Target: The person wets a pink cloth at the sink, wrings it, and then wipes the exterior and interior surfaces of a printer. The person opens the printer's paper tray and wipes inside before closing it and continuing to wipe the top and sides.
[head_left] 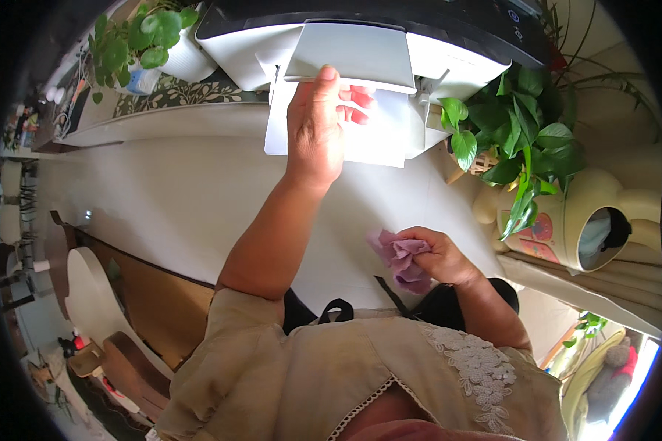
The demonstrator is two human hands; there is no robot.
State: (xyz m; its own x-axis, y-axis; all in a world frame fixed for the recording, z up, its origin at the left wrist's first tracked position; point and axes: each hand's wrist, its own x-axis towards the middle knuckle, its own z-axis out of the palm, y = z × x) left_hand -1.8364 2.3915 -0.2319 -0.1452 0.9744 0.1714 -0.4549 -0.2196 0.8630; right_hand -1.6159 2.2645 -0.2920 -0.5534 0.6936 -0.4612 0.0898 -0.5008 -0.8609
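Note:
My left hand [320,129] reaches forward to a black and white printer [458,63]. Its thumb lies over the front edge of the printer's grey flap [353,52], and its fingers curl below that edge, above white paper [378,143]. How firmly they press is hard to see. Lower down and to the right, my right hand [447,259] grips a crumpled purple cloth [402,262], held in front of my body and apart from the printer.
Leafy potted plants [138,41] stand left of the printer, and a trailing plant [529,127] hangs at its right. Beyond that is a cream container with a round opening [557,220]. A brown panel [143,292] and a curved white chair-like piece [96,303] are at lower left.

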